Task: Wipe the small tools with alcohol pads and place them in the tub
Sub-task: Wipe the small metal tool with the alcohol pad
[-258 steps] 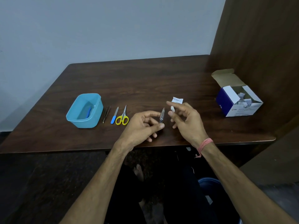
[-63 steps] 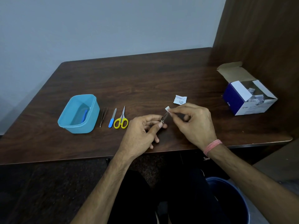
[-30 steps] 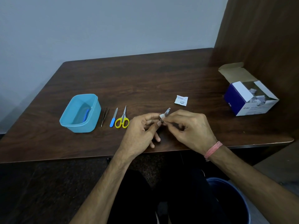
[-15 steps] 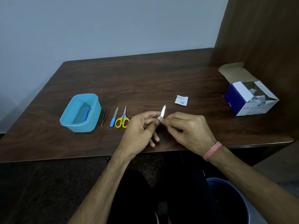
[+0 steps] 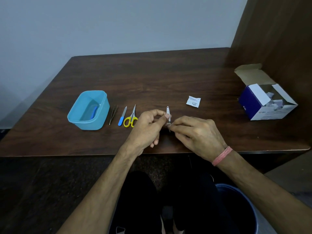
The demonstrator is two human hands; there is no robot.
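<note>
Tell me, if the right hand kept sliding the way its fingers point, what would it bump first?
The right hand points left, pinching a pad against the nail clipper that the left hand holds. It would likely meet the clipper and those fingers first; the yellow scissors lie farther on.

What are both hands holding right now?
Left hand: closed, pinching the nail clipper.
Right hand: closed, fingertips pinched at the clipper's lower end; pad not visible.

— How are the hands placed?
— Both forearms reach forward, meeting in the middle. The left hand (image 5: 148,125) has thumb and forefinger pinched together, other fingers loosely curled under.
— And the right?
— The right hand (image 5: 199,134) is knuckles up, fingers (image 5: 179,126) bunched towards the left thumb
</note>
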